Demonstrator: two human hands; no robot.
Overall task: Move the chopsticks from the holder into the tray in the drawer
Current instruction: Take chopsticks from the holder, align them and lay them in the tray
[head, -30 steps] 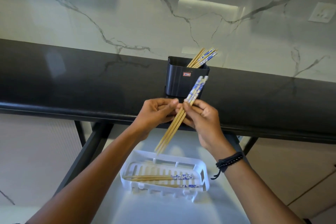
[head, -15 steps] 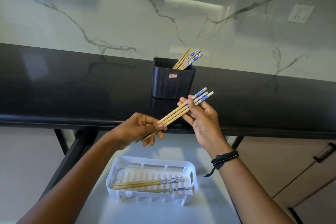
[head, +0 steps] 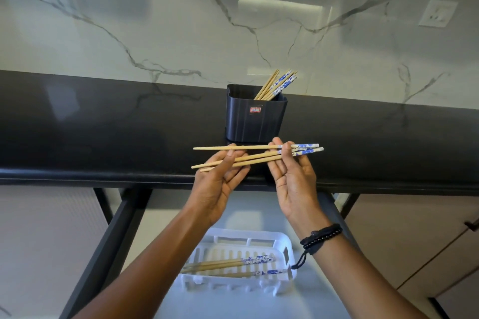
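Observation:
Three wooden chopsticks (head: 256, 154) with blue-and-white patterned ends lie nearly level between my hands, above the counter's front edge. My left hand (head: 220, 184) pinches their plain tips. My right hand (head: 293, 176) grips them near the patterned ends. Behind them a black square holder (head: 255, 122) stands on the counter with several more chopsticks (head: 278, 84) leaning to its right. Below, a white slotted tray (head: 281, 242) sits in the open drawer and holds chopsticks (head: 233, 265) lying lengthwise.
The glossy black countertop (head: 103, 132) runs across the view under a marble backsplash with a wall outlet (head: 436, 13) at the upper right. The pale drawer floor (head: 241, 303) lies between dark drawer rails (head: 114, 230). Cabinet fronts (head: 414, 235) stand at the right.
The held chopsticks have swung from steeply tilted to nearly level. My left hand slid out to their plain tips, and my right hand now grips near the patterned ends.

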